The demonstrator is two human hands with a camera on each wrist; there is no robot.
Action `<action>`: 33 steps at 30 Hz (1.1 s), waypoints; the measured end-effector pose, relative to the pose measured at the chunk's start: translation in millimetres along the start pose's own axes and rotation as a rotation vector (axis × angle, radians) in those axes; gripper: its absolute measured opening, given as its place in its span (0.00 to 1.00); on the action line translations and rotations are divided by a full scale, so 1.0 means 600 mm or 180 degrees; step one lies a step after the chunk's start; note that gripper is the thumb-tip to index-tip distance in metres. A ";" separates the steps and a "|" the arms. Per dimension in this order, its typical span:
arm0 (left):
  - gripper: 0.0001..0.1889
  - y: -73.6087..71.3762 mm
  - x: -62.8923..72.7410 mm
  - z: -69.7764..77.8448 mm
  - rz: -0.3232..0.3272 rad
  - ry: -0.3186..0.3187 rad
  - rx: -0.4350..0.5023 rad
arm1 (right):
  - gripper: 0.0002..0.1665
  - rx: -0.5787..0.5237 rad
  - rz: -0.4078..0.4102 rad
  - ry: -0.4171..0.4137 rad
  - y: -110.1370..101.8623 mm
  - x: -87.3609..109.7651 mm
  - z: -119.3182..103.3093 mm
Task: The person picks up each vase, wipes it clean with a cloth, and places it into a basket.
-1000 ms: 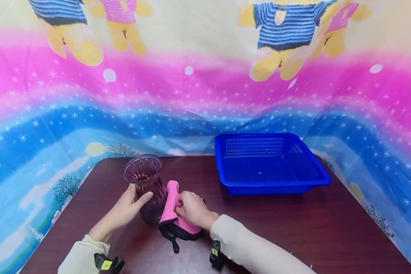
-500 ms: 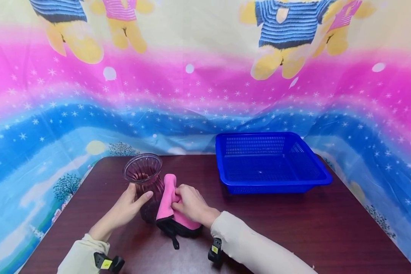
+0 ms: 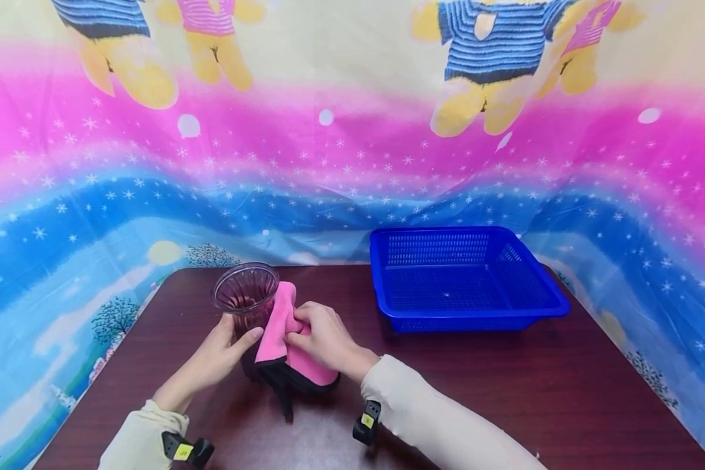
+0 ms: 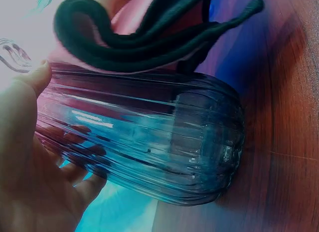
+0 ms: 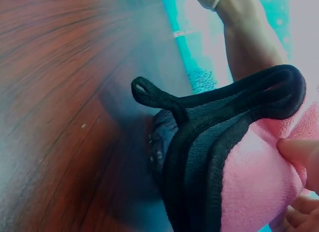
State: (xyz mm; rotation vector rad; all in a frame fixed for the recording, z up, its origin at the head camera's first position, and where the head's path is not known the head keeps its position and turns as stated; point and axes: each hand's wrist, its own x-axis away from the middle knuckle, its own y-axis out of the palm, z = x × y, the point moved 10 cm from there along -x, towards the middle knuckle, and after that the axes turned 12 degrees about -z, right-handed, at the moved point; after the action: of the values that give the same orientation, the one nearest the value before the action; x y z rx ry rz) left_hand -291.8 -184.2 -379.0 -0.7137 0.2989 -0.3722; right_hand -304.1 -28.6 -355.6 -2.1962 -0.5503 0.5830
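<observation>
A clear ribbed glass vase (image 3: 248,290) with a flared rim stands on the table's left half. My left hand (image 3: 214,352) grips it from the left, thumb in front and fingers seen through the glass (image 4: 149,137) in the left wrist view. A folded pink cloth (image 3: 305,356) with black edging and a hanging loop is pinched by my right hand (image 3: 326,336). In the head view the cloth lies against the vase's right side and covers part of it. In the right wrist view the cloth (image 5: 259,177) hides most of the vase.
A blue perforated plastic basket (image 3: 470,313) sits at the back right of the dark brown table (image 3: 505,391). Behind the table hangs a printed fabric backdrop (image 3: 329,163).
My right hand has moved the pink cloth up and to the left, over the vase's right side. The left hand and the vase have stayed in place.
</observation>
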 end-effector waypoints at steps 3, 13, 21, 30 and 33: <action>0.33 0.000 -0.001 0.000 -0.0042 0.0004 -0.0017 | 0.14 -0.0097 0.0048 -0.0009 -0.006 -0.001 -0.005; 0.28 -0.007 0.000 0.010 0.0085 0.0134 -0.0196 | 0.17 -0.0258 0.0190 -0.0107 -0.022 -0.005 -0.020; 0.28 -0.009 0.001 0.012 0.0127 0.0129 -0.0284 | 0.09 -0.0370 0.0288 -0.0118 -0.028 -0.003 -0.025; 0.29 -0.008 0.001 0.009 0.0037 0.0072 -0.0207 | 0.06 -0.0358 0.0296 -0.0098 -0.019 -0.002 -0.020; 0.31 -0.007 0.002 0.007 -0.0006 0.0032 -0.0175 | 0.06 -0.0332 0.0274 -0.0083 -0.016 -0.001 -0.019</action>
State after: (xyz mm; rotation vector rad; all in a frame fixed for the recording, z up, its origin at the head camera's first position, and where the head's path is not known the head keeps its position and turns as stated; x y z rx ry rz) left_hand -290.1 -184.9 -373.3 -0.7664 0.3190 -0.3707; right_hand -299.9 -29.8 -341.3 -2.3229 -0.5120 0.6421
